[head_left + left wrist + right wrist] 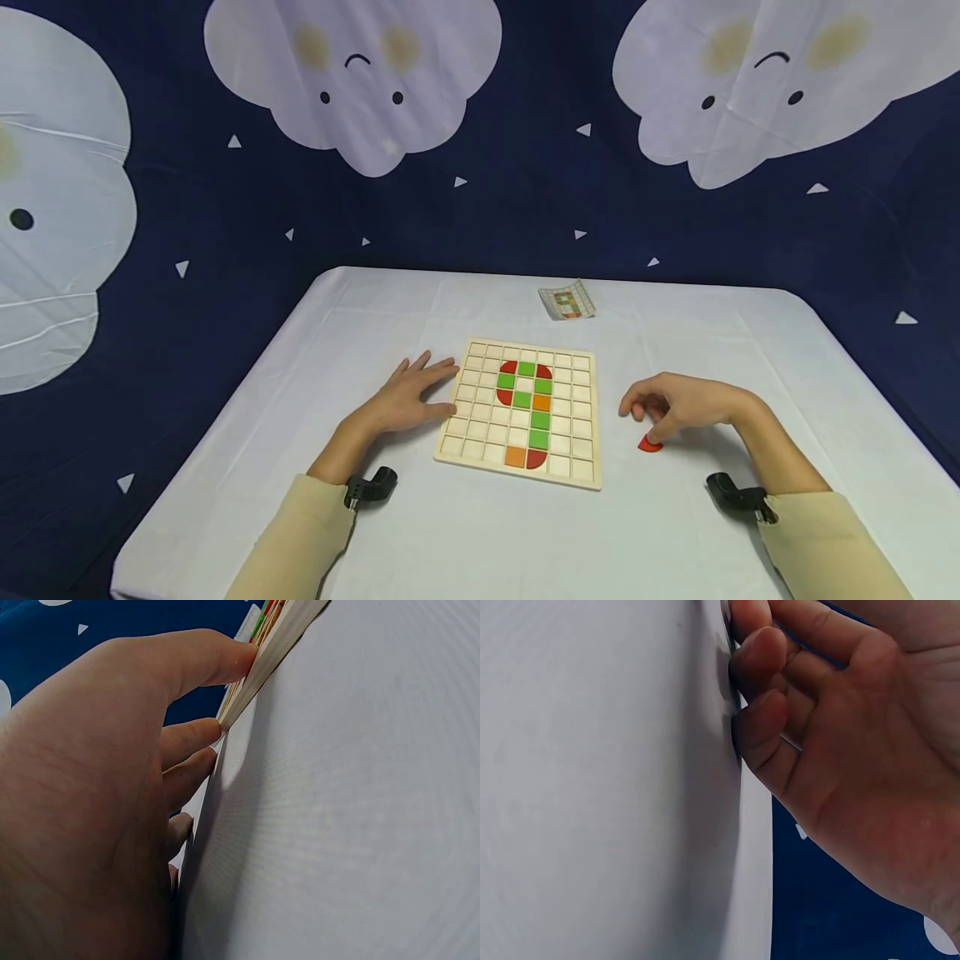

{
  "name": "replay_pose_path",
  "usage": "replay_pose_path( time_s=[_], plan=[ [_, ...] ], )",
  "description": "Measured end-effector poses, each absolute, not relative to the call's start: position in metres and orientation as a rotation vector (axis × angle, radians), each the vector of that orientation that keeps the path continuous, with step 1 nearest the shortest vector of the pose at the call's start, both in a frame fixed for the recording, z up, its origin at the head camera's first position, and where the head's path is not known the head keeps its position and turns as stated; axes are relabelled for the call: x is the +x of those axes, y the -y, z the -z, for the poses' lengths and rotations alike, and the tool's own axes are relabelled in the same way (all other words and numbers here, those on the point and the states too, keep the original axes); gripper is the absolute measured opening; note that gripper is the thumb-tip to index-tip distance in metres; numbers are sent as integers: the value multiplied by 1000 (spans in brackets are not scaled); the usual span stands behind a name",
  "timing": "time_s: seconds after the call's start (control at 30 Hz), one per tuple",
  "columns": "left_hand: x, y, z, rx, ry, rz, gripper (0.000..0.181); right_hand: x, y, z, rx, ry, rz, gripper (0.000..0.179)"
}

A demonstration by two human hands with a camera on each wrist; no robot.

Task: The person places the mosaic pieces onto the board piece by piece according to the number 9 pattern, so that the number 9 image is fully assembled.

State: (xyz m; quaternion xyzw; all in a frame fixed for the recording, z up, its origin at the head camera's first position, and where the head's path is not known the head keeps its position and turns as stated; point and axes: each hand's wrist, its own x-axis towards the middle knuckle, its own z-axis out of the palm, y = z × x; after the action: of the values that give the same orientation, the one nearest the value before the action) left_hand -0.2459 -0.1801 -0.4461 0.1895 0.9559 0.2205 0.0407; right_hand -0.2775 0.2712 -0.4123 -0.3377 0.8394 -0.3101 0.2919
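A square wooden grid board (570, 417) lies on the table, with green, orange and red tiles set in a shape like a 9. My left hand (408, 398) is spread at its left side. Thumb and fingertips rest against the board's edge (274, 660) in the left wrist view. To the right of the board, my right hand (686, 402) holds a red quarter-circle tile (650, 445) at its thumb tip, low over the cloth. Its other fingers (761, 720) are bent, tips right at the tabletop. The right wrist view does not show the tile.
A small printed card (567, 301) with a coloured grid pattern lies behind the board, its corners curling up. White cloth covers the table (450, 542). A dark blue curtain (525, 208) with clouds hangs behind.
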Motion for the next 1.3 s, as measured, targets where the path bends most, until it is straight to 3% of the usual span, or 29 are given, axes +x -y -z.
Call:
replay_pose_path(
  time_s=[0.8,1.1,1.3],
  plan=[
    [-245,181,447,580,-2919,-700,71,-282,-269,416,-850,-2336,861,14],
    [-245,180,448,590,-2917,-694,71,-282,-279,416,-923,-2333,806,34],
    [-245,180,446,587,-2924,-684,71,-280,-275,413,-958,-2345,811,33]
  ],
)
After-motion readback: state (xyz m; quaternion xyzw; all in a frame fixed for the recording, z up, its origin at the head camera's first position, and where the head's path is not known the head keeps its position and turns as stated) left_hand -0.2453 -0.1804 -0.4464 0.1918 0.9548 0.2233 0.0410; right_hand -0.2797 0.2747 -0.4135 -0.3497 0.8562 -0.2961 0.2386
